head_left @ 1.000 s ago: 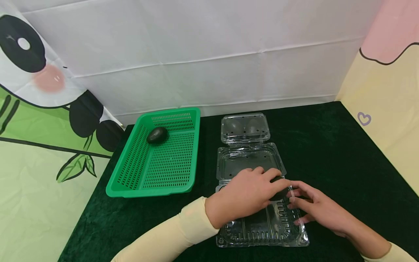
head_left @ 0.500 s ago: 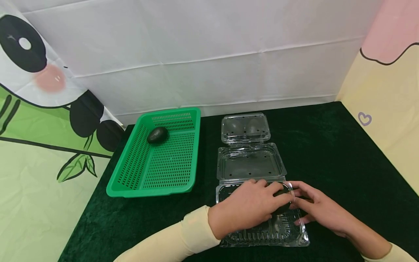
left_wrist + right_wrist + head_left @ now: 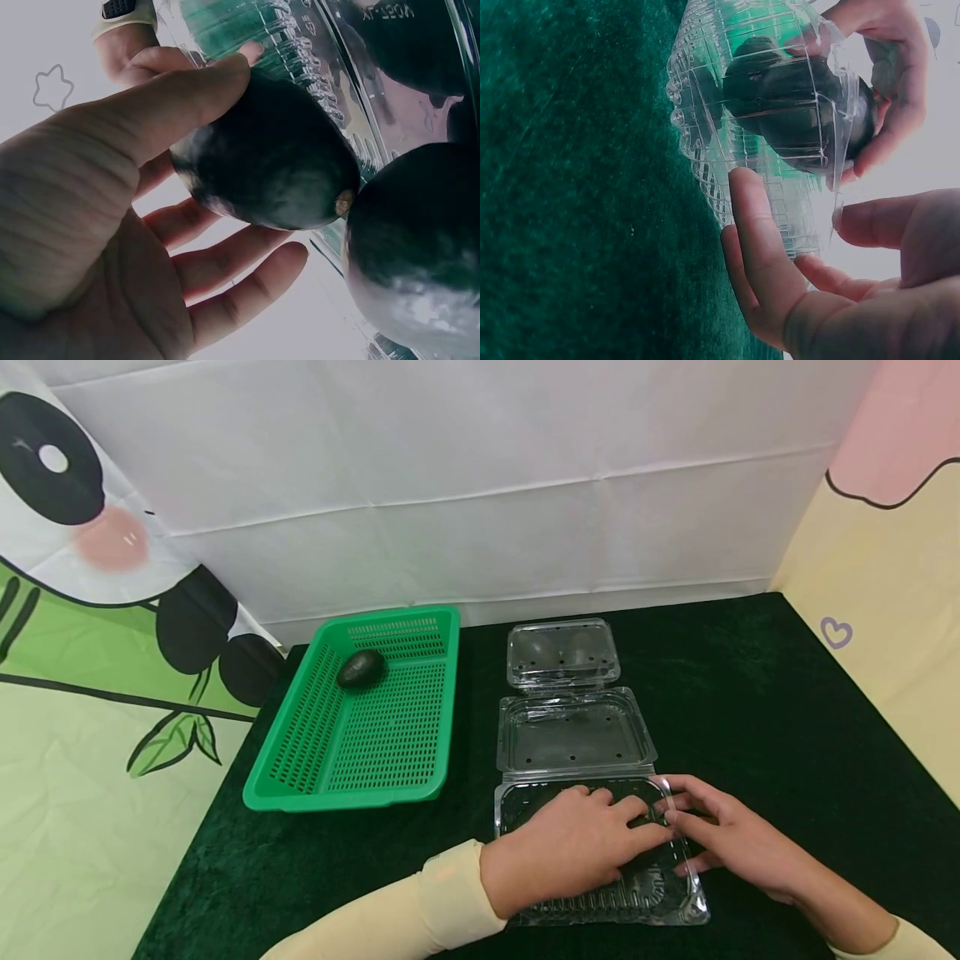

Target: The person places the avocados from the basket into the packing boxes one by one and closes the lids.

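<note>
My left hand [image 3: 577, 847] reaches over the near tray of a clear plastic clamshell box [image 3: 663, 906]. In the left wrist view, its thumb and fingers grip a dark avocado [image 3: 270, 157]. A second avocado [image 3: 420, 247] lies right up against the first one's stem end. The back of the hand hides both avocados from the head view. At the tray's right side, my right hand [image 3: 727, 839] steadies the box, thumb at the rim and fingers against the outer wall. The box's lid [image 3: 577, 735] is folded back flat, away from me.
To the left stands a green plastic basket [image 3: 352, 802] with one avocado [image 3: 360, 669] in its far left corner. Behind the lid sits another clear box [image 3: 562, 681] with rounded shapes inside. A dark green cloth [image 3: 750, 710] covers the table, backed by a white curtain [image 3: 480, 543].
My left hand has moved down and slightly toward me, deeper over the tray, and uncovered the tray's far edge. The right hand stays in place at the wall.
</note>
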Tool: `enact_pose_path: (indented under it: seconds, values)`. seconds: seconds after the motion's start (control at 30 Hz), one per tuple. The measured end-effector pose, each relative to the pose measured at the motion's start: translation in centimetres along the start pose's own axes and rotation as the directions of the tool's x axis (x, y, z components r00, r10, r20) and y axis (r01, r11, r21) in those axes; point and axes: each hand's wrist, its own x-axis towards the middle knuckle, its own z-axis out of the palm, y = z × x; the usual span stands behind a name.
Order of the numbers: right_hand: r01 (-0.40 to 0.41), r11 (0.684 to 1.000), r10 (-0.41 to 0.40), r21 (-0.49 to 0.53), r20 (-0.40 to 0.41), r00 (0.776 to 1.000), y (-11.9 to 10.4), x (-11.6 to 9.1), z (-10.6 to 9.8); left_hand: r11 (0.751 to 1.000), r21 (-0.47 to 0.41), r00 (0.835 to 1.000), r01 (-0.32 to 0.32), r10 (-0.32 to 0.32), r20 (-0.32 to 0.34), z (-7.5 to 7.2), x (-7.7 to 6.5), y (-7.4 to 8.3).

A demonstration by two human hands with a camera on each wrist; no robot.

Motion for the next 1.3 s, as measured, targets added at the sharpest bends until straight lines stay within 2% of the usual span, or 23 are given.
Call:
enact_pose_path:
  seconds: [0.33,0.6,0.7,0.87,1.07,1.3]
  values:
    - [0.025,1.0,-0.025,-0.001,0.009,1.0,0.2,0.1,0.0,0.998,-0.067,0.997,-0.002,0.006,0.071,0.3,-0.3,0.0]
    - [0.025,1.0,-0.025,0.003,0.018,1.0,0.1,0.1,0.0,0.996,-0.09,0.999,0.007,-0.003,0.052,0.1,-0.3,-0.1]
    - [0.03,1.0,-0.03,0.002,0.022,0.999,0.1,0.0,0.0,0.998,-0.066,0.998,0.017,-0.013,0.054,-0.2,-0.4,-0.2]
    - [0.028,1.0,-0.028,0.002,0.015,1.0,0.2,0.0,0.0,0.997,-0.051,0.998,0.051,-0.048,0.047,-0.6,-0.6,-0.4]
    - [0.028,1.0,-0.028,-0.002,0.01,1.0,0.2,0.1,0.0,0.993,-0.061,0.995,0.097,-0.098,-0.013,-1.5,-1.3,-1.3]
    - [0.046,0.999,-0.046,0.004,0.022,0.999,0.3,0.1,0.0,0.979,-0.042,0.977,0.198,-0.201,-0.069,-2.6,-2.4,-3.1]
